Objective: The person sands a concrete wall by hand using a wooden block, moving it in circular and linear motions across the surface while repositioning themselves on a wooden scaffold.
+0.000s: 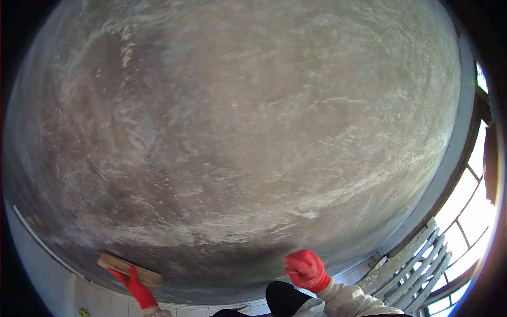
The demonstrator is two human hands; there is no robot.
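Note:
A broad grey plastered wall [253,132] fills most of the view, with pale streaks and rough patches across it. At the lower left, my left hand [134,288] in a red glove grips a flat wooden float [129,268], which lies against or very close to the wall's lower part. The float's handle is hidden. My right hand [306,270], also red-gloved, is raised at the lower right near the wall with its fingers curled closed. Whatever it holds, if anything, is hidden.
A weathered slatted wooden frame [409,272] leans at the right below a bright paned window [465,208]. White tiles [105,301] run along the bottom. My dark-clad knee [285,298] shows below. A small yellow round object [83,313] is at the bottom left.

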